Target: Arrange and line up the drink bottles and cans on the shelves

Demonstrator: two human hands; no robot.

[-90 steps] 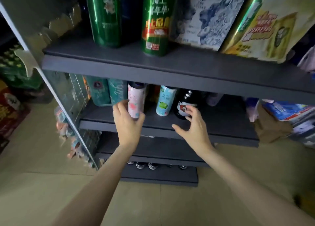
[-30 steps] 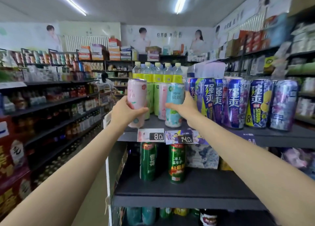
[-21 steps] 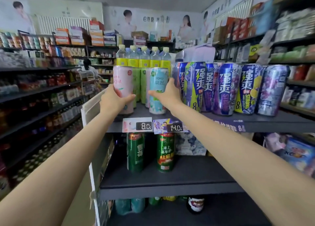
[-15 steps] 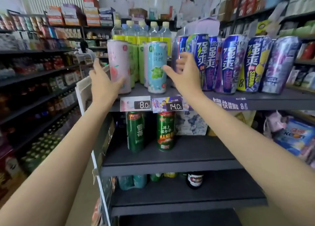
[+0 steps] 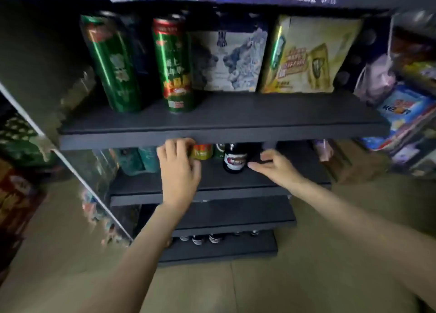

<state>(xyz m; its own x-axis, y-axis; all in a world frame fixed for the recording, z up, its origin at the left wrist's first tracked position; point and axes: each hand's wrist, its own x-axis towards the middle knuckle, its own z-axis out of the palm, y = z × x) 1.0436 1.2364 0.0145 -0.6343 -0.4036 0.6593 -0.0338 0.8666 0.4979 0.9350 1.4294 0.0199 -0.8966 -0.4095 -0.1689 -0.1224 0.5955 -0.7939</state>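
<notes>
Head view, step in hand: a reach into the lower shelf (image 5: 212, 183) is judged to be under way, so that the drinks standing there can be taken up or lined up.
Head view, task's things: a dark bottle (image 5: 235, 157) is seen upright near the middle of the lower shelf, set back from its front edge; an orange can (image 5: 202, 151) and a green can (image 5: 219, 147) are half hidden under the front edge of the shelf above (image 5: 224, 126); teal cans (image 5: 139, 160) stand toward the left end.
Head view, upper row: two green cans (image 5: 113, 62) and (image 5: 173, 65) stand near the left end of the shelf above, with cartons (image 5: 230, 60) behind and to their right.
Head view, left hand: the left hand (image 5: 178, 171) is held palm down over the lower shelf, its fingers (image 5: 175, 145) curled at the shelf edge beside the orange can; whether anything is gripped cannot be told, blur being heavy.
Head view, right hand: the right hand (image 5: 274, 167) is held just right of the dark bottle, fingers loosely bent and parted, nothing pinched; contact with the bottle is not shown.
Next move: a firm grip round the bottle's body is judged necessary, with care taken under the low shelf edge.
</notes>
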